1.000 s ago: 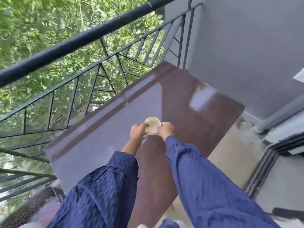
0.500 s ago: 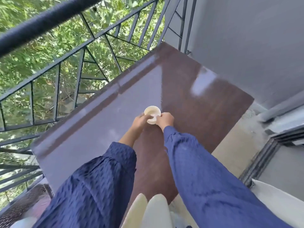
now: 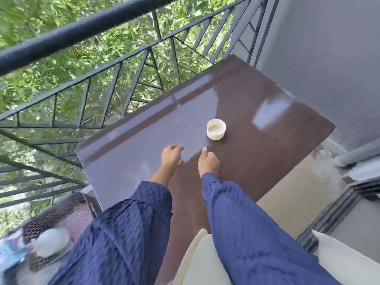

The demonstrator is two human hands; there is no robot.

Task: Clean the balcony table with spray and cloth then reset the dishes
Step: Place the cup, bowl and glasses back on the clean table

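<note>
Left hand (image 3: 171, 156) and right hand (image 3: 208, 163), palms hidden, loosely curled, hold nothing. Round cream cup (image 3: 216, 128) stands just beyond the right hand on glossy brown table (image 3: 267, 153).

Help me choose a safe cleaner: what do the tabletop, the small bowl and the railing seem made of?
The tabletop looks like glossy dark brown laminate or polished wood: it mirrors the sky and shows faint grain-like streaks. The bowl seems glazed ceramic, possibly plastic: cream, smooth, thick-rimmed, softly shiny. The railing is likely dark painted metal: thin, straight bars.
</note>
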